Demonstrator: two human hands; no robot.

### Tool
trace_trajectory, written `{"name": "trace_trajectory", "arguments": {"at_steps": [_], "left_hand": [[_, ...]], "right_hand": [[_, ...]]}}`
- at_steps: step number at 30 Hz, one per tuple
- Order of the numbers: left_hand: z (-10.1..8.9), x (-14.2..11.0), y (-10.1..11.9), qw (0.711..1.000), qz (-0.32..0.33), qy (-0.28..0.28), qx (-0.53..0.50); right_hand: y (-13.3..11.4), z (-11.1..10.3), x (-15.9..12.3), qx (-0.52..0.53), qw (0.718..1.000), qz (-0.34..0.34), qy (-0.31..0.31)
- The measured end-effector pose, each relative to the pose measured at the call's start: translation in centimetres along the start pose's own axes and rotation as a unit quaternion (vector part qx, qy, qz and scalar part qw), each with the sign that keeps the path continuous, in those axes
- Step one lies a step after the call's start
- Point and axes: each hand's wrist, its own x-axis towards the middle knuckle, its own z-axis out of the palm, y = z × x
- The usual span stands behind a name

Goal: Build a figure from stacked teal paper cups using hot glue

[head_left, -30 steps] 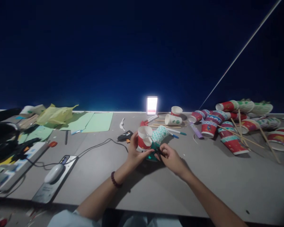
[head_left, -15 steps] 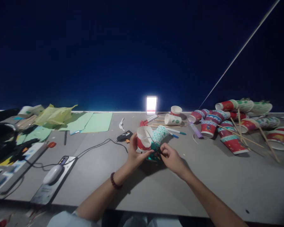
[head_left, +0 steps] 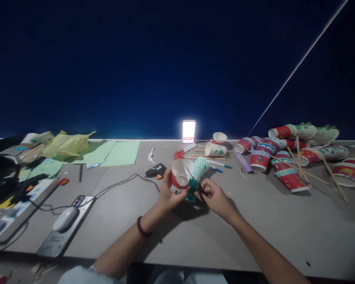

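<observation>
My left hand is wrapped round a red and white paper cup, its open mouth tilted up. In my right hand is a pair of dark scissors, fingers closed on the handles, with the blades reaching up toward the cup's right side. Just behind the scissors lies a white paper cup with a green pattern. Some shiny green material shows between the two hands; what it belongs to is partly hidden. A black glue gun lies left of the held cup.
At right lie several joined red patterned cups with wooden sticks across them. Markers and a white cup are behind my hands. Green paper sheets, a power strip and a phone are on the left.
My hands stay in nearly the same place. The held cup has turned slightly, and its cut wall and the scissors sit at a slightly different angle.
</observation>
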Motion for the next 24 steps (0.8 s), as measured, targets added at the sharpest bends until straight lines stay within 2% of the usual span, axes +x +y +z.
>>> {"name": "trace_trajectory", "arguments": {"at_steps": [10, 14, 24], "left_hand": [[0.24, -0.64, 0.02, 0.998, 0.035, -0.046, 0.004], [0.22, -0.82, 0.13, 0.998, 0.026, -0.060, 0.009], [0.32, -0.87, 0.25, 0.998, 0.017, -0.059, -0.026]], "right_hand": [[0.19, 0.77, -0.10, 0.042, 0.999, -0.012, 0.008], [0.19, 0.65, -0.03, 0.039, 0.999, -0.012, 0.011], [0.10, 0.65, -0.17, 0.018, 1.000, -0.010, 0.018]]}}
